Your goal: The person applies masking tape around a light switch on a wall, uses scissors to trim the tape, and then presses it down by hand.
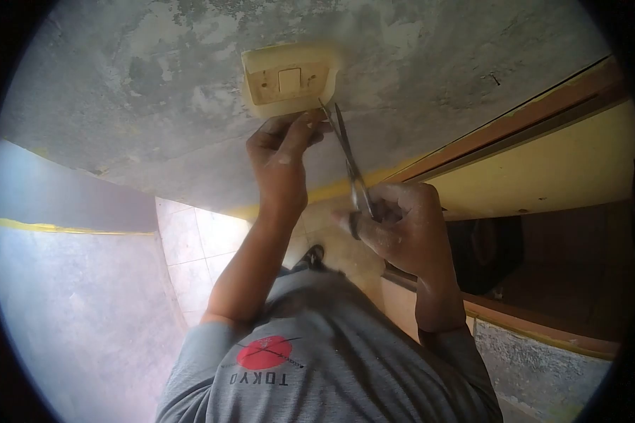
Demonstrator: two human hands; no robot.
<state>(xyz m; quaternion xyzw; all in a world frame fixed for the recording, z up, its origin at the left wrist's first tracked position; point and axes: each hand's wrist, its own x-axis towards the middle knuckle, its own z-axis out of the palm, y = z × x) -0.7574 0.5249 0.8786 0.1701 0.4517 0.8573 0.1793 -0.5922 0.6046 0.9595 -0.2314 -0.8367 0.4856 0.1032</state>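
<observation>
Patchy grey wall (190, 120) overhead, and the light switch (289, 80) sits there inside a pale border (279, 108). Your left hand (282, 151) is right at its lower edge, thumb and finger together (whatever's pinched is too small to tell). Your right hand (409, 225) has its fingers clamped on the scissors (349, 151), blades parted beside those fingertips: best keep the left hand steady, the tips clear of skin, and close them gently.

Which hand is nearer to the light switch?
Left. The left hand has its fingertips by the near edge of the light switch; the right hand is farther off, lower right in the picture, holding the scissors.
</observation>
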